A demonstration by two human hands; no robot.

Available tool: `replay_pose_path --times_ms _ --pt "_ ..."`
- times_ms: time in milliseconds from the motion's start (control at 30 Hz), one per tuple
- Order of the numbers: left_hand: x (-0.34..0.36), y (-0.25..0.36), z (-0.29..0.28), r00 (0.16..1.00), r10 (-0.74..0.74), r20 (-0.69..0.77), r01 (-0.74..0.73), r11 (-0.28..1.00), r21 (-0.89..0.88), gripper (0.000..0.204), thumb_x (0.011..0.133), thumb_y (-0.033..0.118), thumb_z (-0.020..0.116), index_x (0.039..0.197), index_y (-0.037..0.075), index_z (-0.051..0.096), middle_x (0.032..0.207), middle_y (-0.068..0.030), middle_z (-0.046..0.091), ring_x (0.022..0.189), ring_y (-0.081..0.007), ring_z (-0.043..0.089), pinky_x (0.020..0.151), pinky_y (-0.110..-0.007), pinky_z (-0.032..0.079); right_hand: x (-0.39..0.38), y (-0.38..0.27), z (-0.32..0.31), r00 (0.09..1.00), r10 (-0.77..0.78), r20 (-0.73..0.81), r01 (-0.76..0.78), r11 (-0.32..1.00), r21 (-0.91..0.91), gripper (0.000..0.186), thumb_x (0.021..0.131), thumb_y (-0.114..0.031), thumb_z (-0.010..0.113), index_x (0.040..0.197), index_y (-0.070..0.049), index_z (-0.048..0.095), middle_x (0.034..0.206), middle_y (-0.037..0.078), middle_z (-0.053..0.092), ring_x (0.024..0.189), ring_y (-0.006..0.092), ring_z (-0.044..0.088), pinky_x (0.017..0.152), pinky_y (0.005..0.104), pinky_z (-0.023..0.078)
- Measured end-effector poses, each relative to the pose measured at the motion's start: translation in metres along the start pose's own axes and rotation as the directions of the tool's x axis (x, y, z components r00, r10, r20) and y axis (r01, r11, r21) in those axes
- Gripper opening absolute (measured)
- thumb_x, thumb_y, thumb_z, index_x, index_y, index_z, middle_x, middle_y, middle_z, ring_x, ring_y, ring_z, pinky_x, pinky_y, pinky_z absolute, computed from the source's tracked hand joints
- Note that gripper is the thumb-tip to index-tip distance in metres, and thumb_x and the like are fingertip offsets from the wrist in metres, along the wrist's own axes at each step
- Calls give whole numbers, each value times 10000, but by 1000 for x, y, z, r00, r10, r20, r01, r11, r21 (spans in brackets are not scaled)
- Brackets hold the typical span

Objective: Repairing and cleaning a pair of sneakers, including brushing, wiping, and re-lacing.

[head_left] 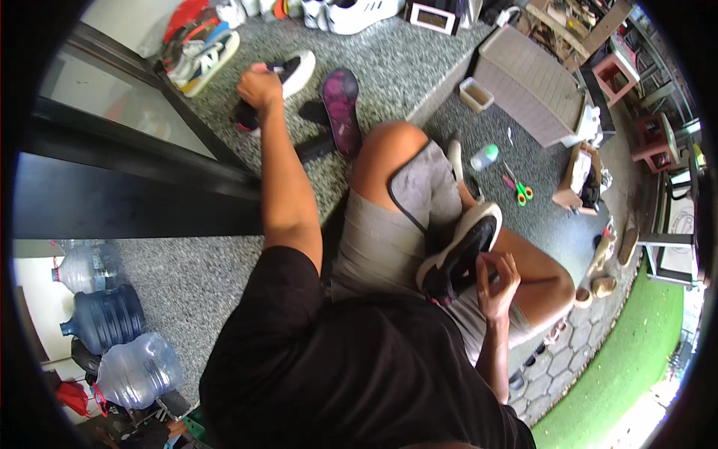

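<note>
My left hand (pixel 259 92) reaches to the granite step with fingers curled over a black, white and pink shoe (pixel 298 74); exactly what it grips is hidden. A purple-and-black insole (pixel 341 112) lies just right of it, with dark items beneath. Across my lap rests a black shoe (pixel 464 251) with a white sole. My right hand (pixel 497 288) is at this shoe, thumb and fingers drawn together; anything between them is too small to make out. Green-orange scissors (pixel 523 192) and a small green-capped bottle (pixel 484 156) lie on the floor beyond my knees.
Several shoes (pixel 203 63) line the step's back. A dark frame (pixel 134 187) borders my left, large water bottles (pixel 105 322) below it. At right sit a lidded plastic box (pixel 523 82), small tub (pixel 476 95), cardboard box (pixel 568 191) and red stools (pixel 621 75).
</note>
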State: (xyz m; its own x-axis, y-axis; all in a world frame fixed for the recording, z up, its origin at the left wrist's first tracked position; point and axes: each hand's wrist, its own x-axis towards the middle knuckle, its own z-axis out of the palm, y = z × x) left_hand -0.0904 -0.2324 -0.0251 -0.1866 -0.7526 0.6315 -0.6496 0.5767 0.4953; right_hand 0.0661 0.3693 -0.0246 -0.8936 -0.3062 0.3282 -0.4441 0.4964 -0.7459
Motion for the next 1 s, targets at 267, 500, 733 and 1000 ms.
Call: replay_pose_path --times_ms 267,500,733,1000 --pt "4 24 -19 941 19 -338 -262 676 -689 112 816 52 813 918 15 786 823 -120 782 771 -216 775 685 -339 583 3 10 -1 1000 8 -19 -9 999 -41 62 868 45 714 927 27 715 901 130 688 775 221 630 736 334 509" --pt "-74 146 -221 947 153 282 196 418 -887 694 947 347 757 1507 55 470 1482 -219 543 1354 -184 513 1116 -352 406 31 -12 8 998 25 -51 -21 998 67 204 871 44 715 1074 40 695 991 130 692 920 245 657 874 349 512" --pt "-283 143 -294 524 831 -189 -96 -163 -982 342 911 182 720 1223 52 671 1105 -105 672 854 -224 690 792 -392 576 53 -86 48 967 62 246 -205 762 615 521 963 -118 714 1428 -37 494 1235 155 677 1049 195 672 894 331 535" --pt "-257 112 -243 193 980 39 -247 87 -965 314 871 425 788 868 132 674 677 28 580 655 -152 658 600 -315 525 12 -28 -25 989 80 -121 8 802 597 423 1149 -341 332 1043 -17 583 1015 109 644 1025 235 606 1031 391 467"
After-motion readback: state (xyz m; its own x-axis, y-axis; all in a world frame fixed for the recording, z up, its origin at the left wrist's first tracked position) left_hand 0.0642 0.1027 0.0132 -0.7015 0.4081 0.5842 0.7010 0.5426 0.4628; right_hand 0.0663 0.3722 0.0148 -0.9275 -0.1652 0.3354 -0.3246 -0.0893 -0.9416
